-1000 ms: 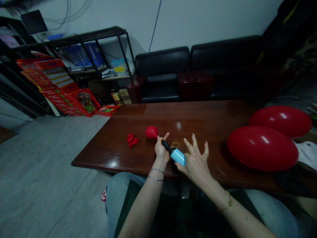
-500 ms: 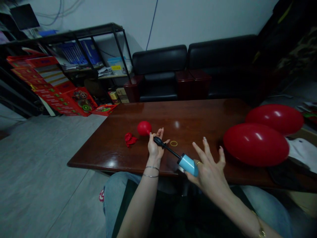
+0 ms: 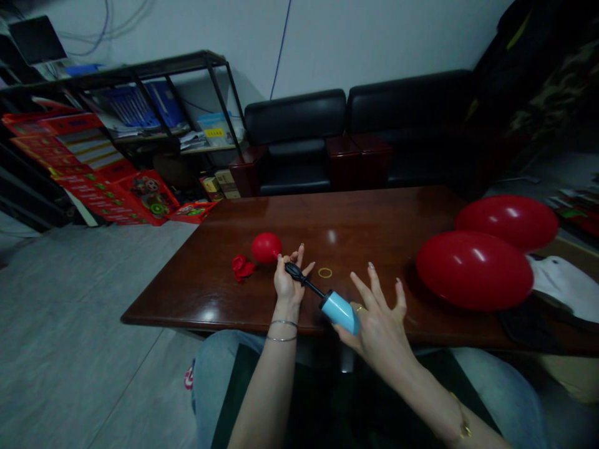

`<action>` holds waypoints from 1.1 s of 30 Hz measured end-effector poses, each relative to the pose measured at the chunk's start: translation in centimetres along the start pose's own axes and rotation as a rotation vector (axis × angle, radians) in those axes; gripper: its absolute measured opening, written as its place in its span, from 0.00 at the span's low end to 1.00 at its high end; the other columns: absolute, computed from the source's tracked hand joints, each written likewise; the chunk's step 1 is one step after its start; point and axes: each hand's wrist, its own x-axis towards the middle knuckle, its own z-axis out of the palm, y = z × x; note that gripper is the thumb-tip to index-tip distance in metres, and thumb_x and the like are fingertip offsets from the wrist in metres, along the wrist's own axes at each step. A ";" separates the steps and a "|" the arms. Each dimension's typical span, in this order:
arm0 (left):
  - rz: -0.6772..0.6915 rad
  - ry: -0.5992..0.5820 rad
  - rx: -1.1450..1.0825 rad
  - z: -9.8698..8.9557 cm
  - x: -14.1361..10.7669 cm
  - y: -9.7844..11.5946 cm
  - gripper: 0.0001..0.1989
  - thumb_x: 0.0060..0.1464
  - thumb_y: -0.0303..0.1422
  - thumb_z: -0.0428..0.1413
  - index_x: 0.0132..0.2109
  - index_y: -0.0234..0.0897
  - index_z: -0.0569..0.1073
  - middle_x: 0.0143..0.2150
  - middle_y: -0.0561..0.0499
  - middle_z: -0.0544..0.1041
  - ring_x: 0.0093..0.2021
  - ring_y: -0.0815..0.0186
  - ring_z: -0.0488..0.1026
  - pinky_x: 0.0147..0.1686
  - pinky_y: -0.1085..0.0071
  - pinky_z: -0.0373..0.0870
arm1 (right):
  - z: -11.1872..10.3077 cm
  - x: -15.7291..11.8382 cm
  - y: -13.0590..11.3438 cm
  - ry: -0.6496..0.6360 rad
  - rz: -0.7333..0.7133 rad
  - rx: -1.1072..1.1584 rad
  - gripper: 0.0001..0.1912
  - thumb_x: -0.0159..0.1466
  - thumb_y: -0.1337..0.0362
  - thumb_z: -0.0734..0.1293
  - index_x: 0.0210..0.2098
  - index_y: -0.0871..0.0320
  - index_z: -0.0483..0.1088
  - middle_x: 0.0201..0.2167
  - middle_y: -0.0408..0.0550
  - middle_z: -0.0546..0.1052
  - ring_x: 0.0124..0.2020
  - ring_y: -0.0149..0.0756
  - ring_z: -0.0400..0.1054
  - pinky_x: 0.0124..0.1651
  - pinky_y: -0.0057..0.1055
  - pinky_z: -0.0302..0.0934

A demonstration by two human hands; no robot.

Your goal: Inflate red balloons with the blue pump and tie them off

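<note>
A small, partly inflated red balloon (image 3: 266, 248) is fixed by its neck to the black tip of a balloon pump (image 3: 340, 312) with a light blue barrel. My left hand (image 3: 287, 284) pinches the balloon's neck at the pump's nozzle, and its other fingers are loosely raised. Between thumb and forefinger of my right hand (image 3: 386, 327) is the blue barrel; the remaining fingers spread upward. Left of the balloon lies a bunch of limp red balloons (image 3: 243, 268). A yellow ring (image 3: 325, 272) rests on the table just beyond the pump.
Two large inflated red balloons (image 3: 475, 270) sit at the right of the brown wooden table (image 3: 374, 218), beside a white cloth-like item (image 3: 566, 288). Black sofas (image 3: 297, 118) stand behind. Red boxes (image 3: 93, 181) and a shelf rack (image 3: 210, 62) are at the left.
The blue barrel and my right hand have come somewhat closer to the nozzle, and less of the black rod shows. The small balloon looks slightly bigger. The whole view has shifted a little.
</note>
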 end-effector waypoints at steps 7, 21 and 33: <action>0.002 -0.038 -0.009 -0.2 0.1 0.3 0.19 0.69 0.39 0.46 0.29 0.37 0.64 0.49 0.49 0.80 0.69 0.57 0.64 0.59 0.36 0.63 | -1.6 -2.2 2.2 -0.009 -0.013 -0.034 0.16 0.59 0.49 0.68 0.30 0.56 0.78 0.68 0.54 0.66 0.73 0.59 0.48 0.72 0.65 0.22; -0.055 -0.024 0.028 0.3 -0.7 -0.8 0.18 0.70 0.39 0.44 0.31 0.37 0.63 0.49 0.46 0.79 0.67 0.54 0.66 0.60 0.38 0.64 | 1.1 2.5 -0.9 -0.017 -0.017 0.035 0.14 0.54 0.53 0.72 0.32 0.57 0.80 0.68 0.54 0.66 0.73 0.59 0.46 0.72 0.64 0.21; -0.063 0.044 0.121 1.0 -0.5 -1.7 0.19 0.70 0.42 0.43 0.31 0.39 0.61 0.52 0.46 0.80 0.67 0.57 0.67 0.54 0.50 0.69 | -1.0 -0.8 2.7 -0.001 -0.044 -0.070 0.12 0.57 0.54 0.70 0.26 0.56 0.76 0.68 0.54 0.65 0.74 0.58 0.46 0.72 0.64 0.20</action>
